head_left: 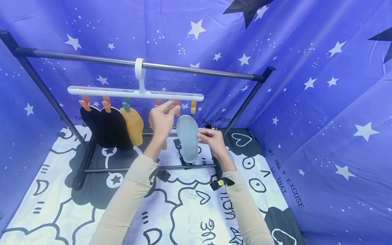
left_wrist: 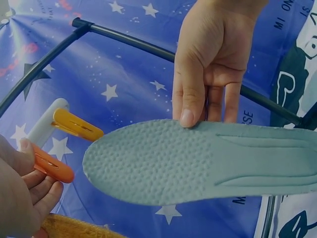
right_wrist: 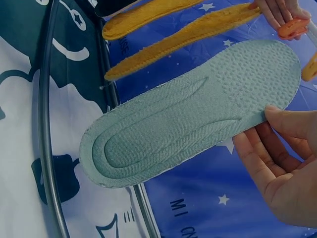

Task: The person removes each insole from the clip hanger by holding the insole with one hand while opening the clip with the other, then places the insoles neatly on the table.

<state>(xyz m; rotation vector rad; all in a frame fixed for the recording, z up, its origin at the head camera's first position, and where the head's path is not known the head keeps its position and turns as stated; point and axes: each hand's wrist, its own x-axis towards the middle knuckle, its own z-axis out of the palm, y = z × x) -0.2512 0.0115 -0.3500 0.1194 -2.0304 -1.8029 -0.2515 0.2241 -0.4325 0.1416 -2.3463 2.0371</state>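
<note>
My right hand (head_left: pixel 215 142) pinches the edge of a grey-green insole (head_left: pixel 188 139) between thumb and fingers. The insole hangs upright in the head view, its dimpled forefoot end up, just below a white clip hanger (head_left: pixel 171 95). With thumb and fingers my left hand (head_left: pixel 162 120) pinches an orange clip (left_wrist: pixel 53 165) on the hanger. The insole's tip is close to that clip but apart from it in the left wrist view. Beside it a yellow clip (head_left: pixel 193 107) holds nothing. A yellow insole (right_wrist: pixel 183 42) hangs by the left hand, which partly hides it in the head view.
The hanger hooks over the bar of a dark metal rack (head_left: pixel 196 69). Further left on it hang black insoles (head_left: pixel 114 127) and another yellow insole (head_left: pixel 133 126), held by clips. A patterned cloth (head_left: pixel 183 204) lies below, and a blue star-print curtain (head_left: pixel 306 102) surrounds the rack.
</note>
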